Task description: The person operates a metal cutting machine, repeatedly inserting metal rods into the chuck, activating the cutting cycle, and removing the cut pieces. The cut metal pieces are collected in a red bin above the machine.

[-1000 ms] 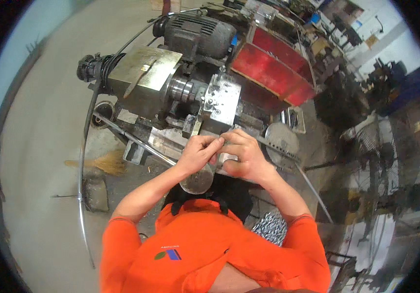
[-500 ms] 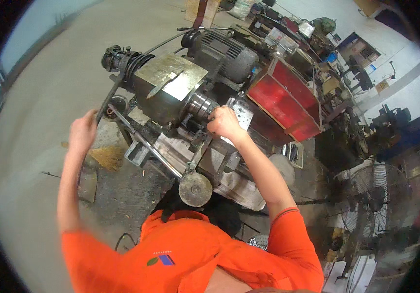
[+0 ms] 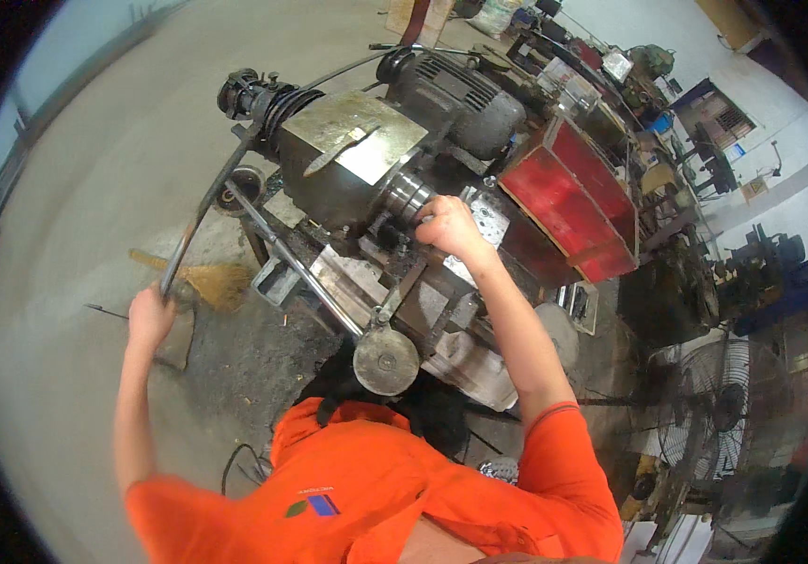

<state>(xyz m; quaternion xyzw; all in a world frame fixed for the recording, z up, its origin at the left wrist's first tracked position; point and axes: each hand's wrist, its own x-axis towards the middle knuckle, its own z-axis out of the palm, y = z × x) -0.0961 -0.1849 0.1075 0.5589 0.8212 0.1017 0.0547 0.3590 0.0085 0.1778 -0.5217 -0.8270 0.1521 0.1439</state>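
The left hand [image 3: 152,318] has come lower since half a second ago, with more of the long lever [image 3: 192,240] showing above it. Nearest, the orange shirt [image 3: 376,470] bears a green-and-blue emblem [image 3: 323,505] with tiny lettering. The left hand is wrapped round the lever; grey floor [image 3: 56,310] spreads wide to its left. The right hand [image 3: 451,227] is curled at the spindle [image 3: 406,195]; I cannot tell whether it holds anything. Just past it stands the edged red box [image 3: 564,193]; farther off, a yellowish sign [image 3: 754,189] marks the wall [image 3: 752,103].
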